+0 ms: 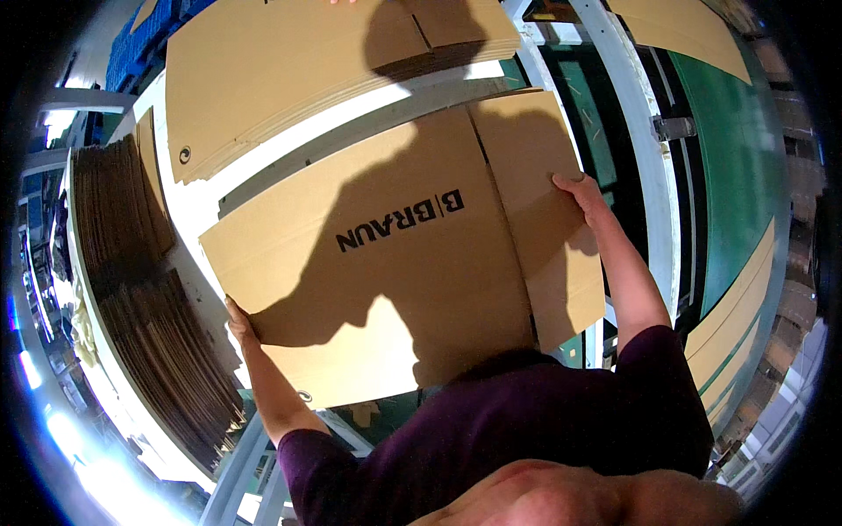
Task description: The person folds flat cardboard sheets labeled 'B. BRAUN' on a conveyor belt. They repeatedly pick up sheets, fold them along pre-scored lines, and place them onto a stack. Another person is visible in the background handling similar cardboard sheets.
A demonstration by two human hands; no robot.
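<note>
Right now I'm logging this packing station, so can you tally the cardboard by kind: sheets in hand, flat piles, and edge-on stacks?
Flat cardboard sheet held by the left hand and right hand: 1
Flat pile of cardboard sheets on the bench beyond: 1
Edge-on stacks of folded cardboard at the left: 2, as far as the bend shows
Total: 4

left hand (237, 321) low at left, fingers curled in grip; right hand (579, 188) raised, forearm extended, fingers clasped.

Both hands, left hand (237, 320) and right hand (577, 188), grip a flattened cardboard box (395, 254).
</note>
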